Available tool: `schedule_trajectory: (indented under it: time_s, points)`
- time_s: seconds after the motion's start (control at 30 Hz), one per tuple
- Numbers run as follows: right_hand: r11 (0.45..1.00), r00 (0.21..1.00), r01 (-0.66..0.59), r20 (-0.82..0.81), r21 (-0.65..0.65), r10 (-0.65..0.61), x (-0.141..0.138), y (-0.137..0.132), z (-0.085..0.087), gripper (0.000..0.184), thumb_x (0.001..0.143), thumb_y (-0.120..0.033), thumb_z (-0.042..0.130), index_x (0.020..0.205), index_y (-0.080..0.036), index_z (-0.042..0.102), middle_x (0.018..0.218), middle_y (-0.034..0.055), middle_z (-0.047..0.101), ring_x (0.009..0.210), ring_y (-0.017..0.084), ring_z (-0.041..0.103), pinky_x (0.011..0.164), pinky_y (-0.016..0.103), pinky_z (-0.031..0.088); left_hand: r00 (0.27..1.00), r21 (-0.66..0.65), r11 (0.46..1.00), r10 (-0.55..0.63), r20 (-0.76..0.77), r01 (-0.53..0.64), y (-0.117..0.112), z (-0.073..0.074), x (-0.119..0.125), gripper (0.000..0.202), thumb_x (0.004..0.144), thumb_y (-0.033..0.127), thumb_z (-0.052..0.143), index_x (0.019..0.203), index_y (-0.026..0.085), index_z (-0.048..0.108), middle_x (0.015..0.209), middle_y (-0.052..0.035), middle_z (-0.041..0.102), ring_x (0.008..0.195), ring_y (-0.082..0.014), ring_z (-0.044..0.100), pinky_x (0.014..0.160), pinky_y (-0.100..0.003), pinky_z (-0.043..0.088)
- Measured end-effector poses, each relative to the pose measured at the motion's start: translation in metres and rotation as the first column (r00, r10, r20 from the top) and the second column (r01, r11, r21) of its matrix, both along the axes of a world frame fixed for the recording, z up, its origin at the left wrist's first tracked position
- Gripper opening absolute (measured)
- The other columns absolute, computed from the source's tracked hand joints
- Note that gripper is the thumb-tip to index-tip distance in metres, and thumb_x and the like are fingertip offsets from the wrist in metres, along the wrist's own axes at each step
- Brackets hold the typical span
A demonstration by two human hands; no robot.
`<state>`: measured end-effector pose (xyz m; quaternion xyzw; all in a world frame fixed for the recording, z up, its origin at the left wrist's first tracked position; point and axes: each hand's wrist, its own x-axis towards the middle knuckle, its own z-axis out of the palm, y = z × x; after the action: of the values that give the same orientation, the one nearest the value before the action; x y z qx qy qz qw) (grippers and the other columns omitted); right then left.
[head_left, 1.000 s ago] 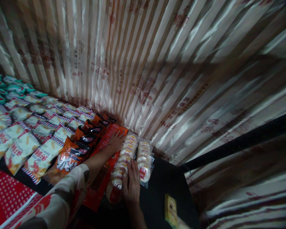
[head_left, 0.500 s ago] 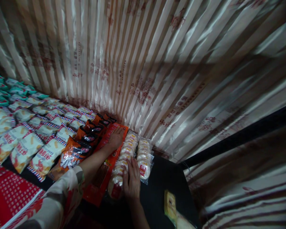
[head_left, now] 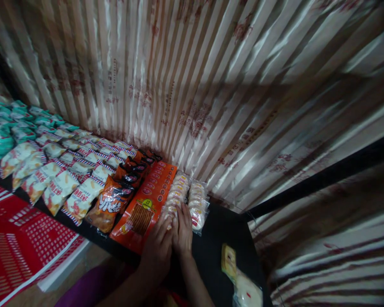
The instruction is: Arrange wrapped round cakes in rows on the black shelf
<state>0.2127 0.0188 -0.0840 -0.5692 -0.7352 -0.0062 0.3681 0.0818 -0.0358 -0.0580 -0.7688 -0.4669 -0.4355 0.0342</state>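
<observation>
Seen from the head camera, both hands lie palm down and side by side on the near end of two clear packs of round rice crackers. The left hand [head_left: 158, 247] rests flat, its fingers straight and close together, with the tips on the left cracker pack [head_left: 178, 188]. The right hand [head_left: 183, 230] is equally flat with its fingers together. It touches the left hand and covers the gap between that pack and the right cracker pack [head_left: 199, 201]. Neither hand pinches anything.

The packs lie lengthwise on the black counter [head_left: 216, 238], their far ends at the striped satin curtain [head_left: 211, 85]. A flat orange packet [head_left: 149, 202] lies just beside the left pack. Beyond it come orange chip bags [head_left: 113, 202] and rows of red-striped white snack bags [head_left: 60, 187]. A small yellow packet [head_left: 228, 259] lies near the right wrist.
</observation>
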Motion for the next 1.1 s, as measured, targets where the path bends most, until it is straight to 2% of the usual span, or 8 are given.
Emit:
schedule_trajectory:
  time_s: [0.1,0.2,0.33,0.5,0.67,0.8,0.97,1.1]
  points:
    - [1.0,1.0,0.015,-0.016,-0.015,-0.015,-0.001,0.001,0.0,0.044,0.091,-0.03,0.031,0.129,-0.012,0.045,0.14,0.0147,0.038,0.133,0.026,0.028,0.103,0.053,0.032,0.999,0.056,0.998,0.009,-0.043,-0.007,-0.014,-0.014,-0.003,0.042,0.08,0.002,0.036,0.117,0.01,0.053,0.129,-0.0125,0.052,0.132,-0.0232,0.03,0.1,-0.041,0.041]
    - [1.0,0.999,0.017,-0.045,-0.002,-0.017,-0.002,0.0,0.001,0.043,0.092,-0.029,0.029,0.129,-0.013,0.045,0.14,0.0137,0.038,0.133,0.025,0.028,0.104,0.053,0.032,0.996,0.031,0.999,0.024,-0.088,-0.021,-0.02,-0.022,-0.003,0.046,0.078,0.002,0.036,0.121,0.012,0.051,0.129,-0.0109,0.052,0.132,-0.0218,0.031,0.101,-0.041,0.039]
    - [0.999,0.996,0.039,-0.078,-0.003,-0.039,-0.003,-0.001,0.004,0.042,0.092,-0.029,0.029,0.125,-0.011,0.049,0.139,0.0153,0.039,0.132,0.024,0.03,0.105,0.051,0.032,0.996,0.037,0.996,0.077,-0.052,-0.075,-0.025,-0.024,0.001,0.039,0.08,0.008,0.039,0.115,0.013,0.056,0.126,-0.0096,0.054,0.13,-0.0229,0.034,0.103,-0.041,0.036]
    - [0.999,0.993,0.049,-0.104,-0.007,-0.049,-0.005,-0.002,0.007,0.043,0.092,-0.032,0.027,0.123,-0.011,0.05,0.137,0.0161,0.041,0.13,0.024,0.033,0.104,0.051,0.033,0.984,0.038,0.994,0.111,-0.142,-0.106,-0.029,-0.025,0.009,0.039,0.079,0.007,0.038,0.113,0.013,0.056,0.126,-0.0075,0.055,0.129,-0.0214,0.036,0.104,-0.039,0.035]
    - [0.999,0.991,0.033,-0.127,-0.01,-0.034,-0.003,-0.004,0.008,0.044,0.093,-0.032,0.025,0.124,-0.012,0.049,0.136,0.0157,0.042,0.13,0.023,0.033,0.104,0.051,0.033,0.982,0.071,0.984,0.171,-0.077,-0.165,-0.026,-0.033,0.018,0.034,0.082,0.013,0.038,0.111,0.015,0.057,0.125,-0.0067,0.056,0.128,-0.0206,0.038,0.106,-0.04,0.031]
    - [0.998,0.987,0.064,-0.147,-0.019,-0.066,-0.002,-0.005,0.015,0.046,0.093,-0.034,0.025,0.123,-0.009,0.049,0.138,0.0166,0.04,0.131,0.023,0.031,0.106,0.05,0.03,0.986,0.068,0.986,0.156,-0.059,-0.152,-0.023,-0.038,0.021,0.031,0.084,0.021,0.042,0.111,0.016,0.057,0.125,-0.0067,0.056,0.128,-0.0224,0.037,0.108,-0.041,0.029]
    - [0.979,0.971,0.149,-0.167,-0.14,-0.171,-0.007,0.013,0.037,0.053,0.091,-0.042,0.024,0.125,-0.01,0.049,0.139,0.0155,0.039,0.131,0.023,0.033,0.107,0.047,0.028,0.99,0.068,0.988,0.141,-0.021,-0.139,-0.022,-0.037,0.024,0.028,0.086,0.024,0.041,0.107,0.019,0.06,0.122,-0.0051,0.058,0.129,-0.0225,0.037,0.108,-0.041,0.029]
    - [0.964,0.978,0.143,-0.12,-0.226,-0.173,-0.012,0.041,0.045,0.054,0.09,-0.045,0.025,0.127,-0.012,0.047,0.142,0.0136,0.034,0.133,0.023,0.029,0.106,0.044,0.032,0.992,0.065,0.991,0.121,-0.023,-0.119,-0.023,-0.033,0.026,0.026,0.086,0.024,0.041,0.103,0.02,0.061,0.123,-0.0055,0.057,0.13,-0.0235,0.035,0.108,-0.044,0.028]
